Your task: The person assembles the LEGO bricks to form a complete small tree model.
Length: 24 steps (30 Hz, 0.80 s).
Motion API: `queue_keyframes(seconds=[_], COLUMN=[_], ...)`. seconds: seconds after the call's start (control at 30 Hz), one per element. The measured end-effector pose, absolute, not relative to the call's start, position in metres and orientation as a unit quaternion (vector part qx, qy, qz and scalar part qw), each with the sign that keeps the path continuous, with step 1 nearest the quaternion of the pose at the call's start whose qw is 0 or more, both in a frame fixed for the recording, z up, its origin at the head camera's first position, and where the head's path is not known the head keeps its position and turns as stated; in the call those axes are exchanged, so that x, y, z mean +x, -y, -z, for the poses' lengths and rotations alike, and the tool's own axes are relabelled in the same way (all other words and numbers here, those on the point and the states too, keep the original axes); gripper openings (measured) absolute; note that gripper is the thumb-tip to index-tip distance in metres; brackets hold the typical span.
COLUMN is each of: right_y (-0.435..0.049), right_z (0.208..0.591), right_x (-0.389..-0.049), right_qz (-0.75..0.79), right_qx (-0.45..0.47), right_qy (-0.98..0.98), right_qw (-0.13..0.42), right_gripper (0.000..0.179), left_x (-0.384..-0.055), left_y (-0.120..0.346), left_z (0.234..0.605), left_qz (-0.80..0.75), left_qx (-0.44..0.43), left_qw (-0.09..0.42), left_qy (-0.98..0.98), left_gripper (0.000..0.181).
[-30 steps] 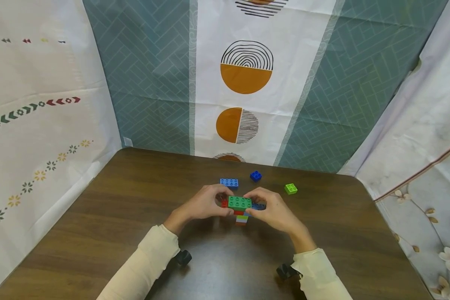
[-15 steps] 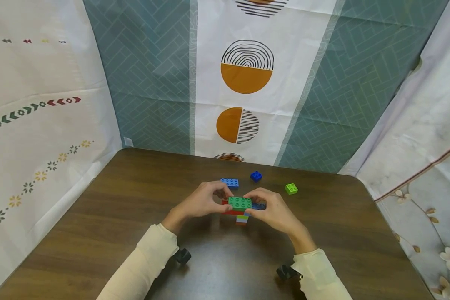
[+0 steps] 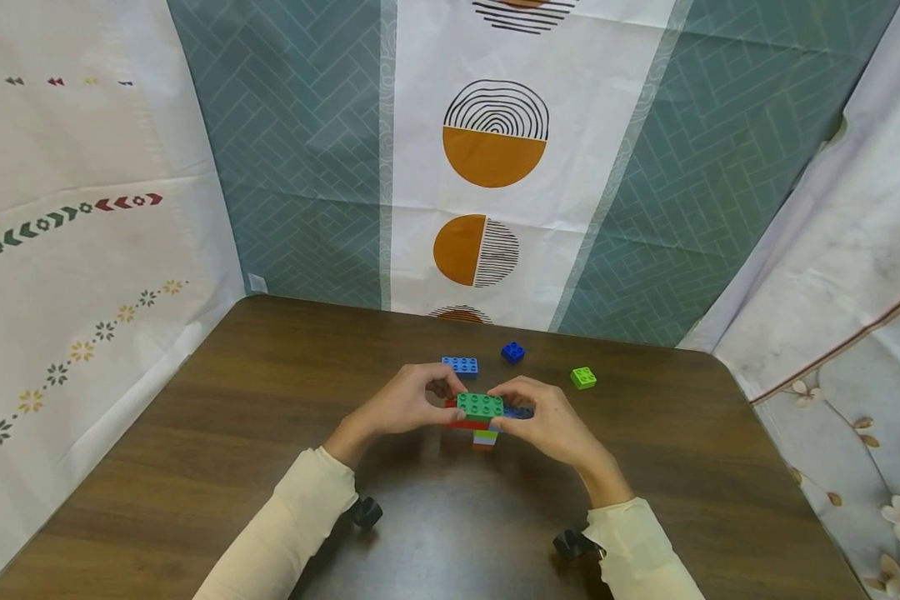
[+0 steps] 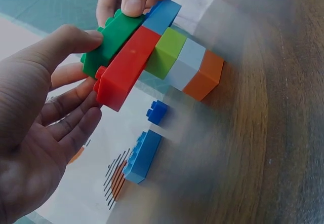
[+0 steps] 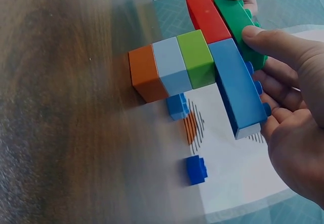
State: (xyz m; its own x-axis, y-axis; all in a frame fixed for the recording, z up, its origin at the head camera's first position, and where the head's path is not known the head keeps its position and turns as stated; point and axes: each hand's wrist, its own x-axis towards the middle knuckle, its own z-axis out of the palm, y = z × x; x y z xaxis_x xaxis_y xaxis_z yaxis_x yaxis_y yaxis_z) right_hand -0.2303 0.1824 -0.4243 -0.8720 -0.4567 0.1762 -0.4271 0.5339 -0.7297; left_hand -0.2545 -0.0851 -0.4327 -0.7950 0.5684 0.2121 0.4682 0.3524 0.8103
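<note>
A green eight-stud toy brick (image 3: 480, 406) lies across the tops of a red brick (image 4: 127, 68) and a blue brick (image 5: 240, 88), which stand end to end. Beneath those two, a narrow column stacks a lime brick (image 5: 196, 59), a pale grey brick (image 5: 173, 66) and an orange brick (image 5: 147, 74) at the table. My left hand (image 3: 399, 403) pinches the left end of the green brick between thumb and fingers. At its right end my right hand (image 3: 551, 418) pinches the same brick. Studs of the red and blue bricks stick out past the green one.
Behind the stack on the brown table (image 3: 232, 433) lie a long light-blue brick (image 3: 460, 366), a small dark-blue brick (image 3: 513, 352) and a small lime brick (image 3: 583, 378). Patterned cloth (image 3: 307, 167) hangs along the back and sides.
My left hand has lifted and shifted slightly back, so more of the red brick shows under the green one. My right hand and the loose bricks hold their places.
</note>
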Motion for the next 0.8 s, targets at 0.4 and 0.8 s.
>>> queue_keyframes(seconds=[0.4,0.8], right_y=[-0.1852,-0.1844], right_z=[0.4265,0.4251], right_x=[-0.2316,-0.2326], right_qz=[0.421,0.406], right_qx=[-0.251,-0.276], right_qy=[-0.871,-0.871], right_qw=[0.027,0.013], right_gripper=[0.035,0.035], left_x=[-0.2553,-0.2540], left_y=[0.0827,0.0830], left_z=[0.4356,0.4348], left_qz=[-0.473,-0.480], left_qx=[0.310,0.307], left_qw=[0.063,0.065], left_qy=[-0.823,-0.819], left_gripper=[0.022,0.022])
